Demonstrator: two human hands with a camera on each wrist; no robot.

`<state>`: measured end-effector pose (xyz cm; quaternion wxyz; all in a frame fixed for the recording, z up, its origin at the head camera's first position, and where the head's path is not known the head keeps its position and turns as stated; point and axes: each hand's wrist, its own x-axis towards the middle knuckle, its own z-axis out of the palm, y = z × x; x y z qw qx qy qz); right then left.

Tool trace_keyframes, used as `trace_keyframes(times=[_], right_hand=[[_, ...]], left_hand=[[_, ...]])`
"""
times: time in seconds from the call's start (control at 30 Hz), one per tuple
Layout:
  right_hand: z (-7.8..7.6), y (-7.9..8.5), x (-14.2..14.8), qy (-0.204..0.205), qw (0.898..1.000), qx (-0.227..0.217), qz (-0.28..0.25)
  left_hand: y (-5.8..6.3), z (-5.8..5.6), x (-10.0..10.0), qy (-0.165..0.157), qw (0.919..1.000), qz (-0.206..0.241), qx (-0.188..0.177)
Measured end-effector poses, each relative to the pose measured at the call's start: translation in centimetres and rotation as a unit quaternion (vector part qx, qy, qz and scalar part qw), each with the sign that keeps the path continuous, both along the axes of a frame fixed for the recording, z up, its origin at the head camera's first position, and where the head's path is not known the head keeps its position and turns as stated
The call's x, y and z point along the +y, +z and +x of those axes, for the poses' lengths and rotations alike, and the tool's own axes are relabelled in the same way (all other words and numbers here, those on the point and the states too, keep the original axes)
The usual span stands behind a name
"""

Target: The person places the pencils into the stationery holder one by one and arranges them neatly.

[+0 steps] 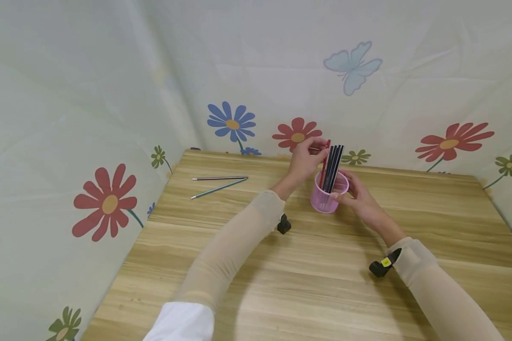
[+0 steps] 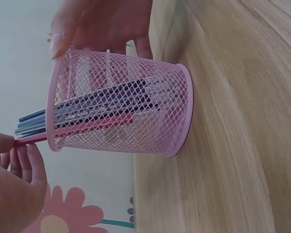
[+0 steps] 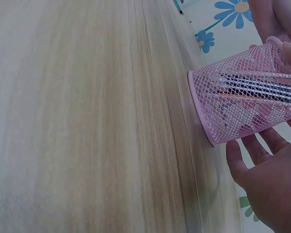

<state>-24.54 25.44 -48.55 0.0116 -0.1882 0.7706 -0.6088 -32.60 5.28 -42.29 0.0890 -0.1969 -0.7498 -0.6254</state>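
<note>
A pink mesh pencil cup (image 1: pixel 323 202) stands upright near the back of the wooden table. Several dark pencils (image 1: pixel 334 166) lean together inside it, their upper ends above the rim. My left hand (image 1: pixel 304 160) pinches the top of a red pencil (image 2: pixel 94 124), whose lower part is inside the cup. Around the cup's right side, my right hand (image 1: pixel 360 200) holds it, with the thumb at the rim and the fingers along the mesh in the right wrist view.
Left of the cup, a dark pencil (image 1: pixel 217 178) and a teal pencil (image 1: pixel 217 189) lie on the table (image 1: pixel 307 284), close together at their right ends. A flower-printed cloth wall (image 1: pixel 256 57) rises directly behind the table edge.
</note>
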Motion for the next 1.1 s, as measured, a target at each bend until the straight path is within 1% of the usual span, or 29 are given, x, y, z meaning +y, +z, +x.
trace_keyframes(times=[0.2, 0.5, 0.6, 0.7, 0.9, 1.03, 1.1], right_hand=[[0.0, -0.1, 0.2, -0.002, 1.0, 0.001, 0.004], [0.0, 0.1, 0.0, -0.002, 1.0, 0.001, -0.001], [0.0, 0.1, -0.1, -0.001, 1.0, 0.004, -0.006], [0.0, 0.0, 0.0, -0.001, 1.0, 0.004, -0.009], [-0.2, -0.4, 0.1, -0.002, 1.0, 0.005, -0.005], [-0.3, -0.5, 0.2, -0.005, 1.0, 0.005, 0.0], [-0.4, -0.6, 0.2, -0.005, 1.0, 0.006, 0.0]], left_hand=[[-0.6, -0.1, 0.2, -0.002, 0.9997, -0.021, -0.013], [-1.3, -0.4, -0.1, -0.023, 0.9995, -0.022, -0.001], [-1.5, -0.4, -0.2, -0.025, 0.9993, -0.029, -0.006], [-1.7, -0.4, -0.4, -0.029, 0.9985, -0.045, -0.012], [-1.5, -0.1, -1.8, -0.038, 0.9956, -0.085, -0.009], [-1.3, 0.0, -3.4, -0.055, 0.9931, -0.104, 0.0], [-1.2, -0.1, -4.4, -0.057, 0.9909, -0.121, 0.008]])
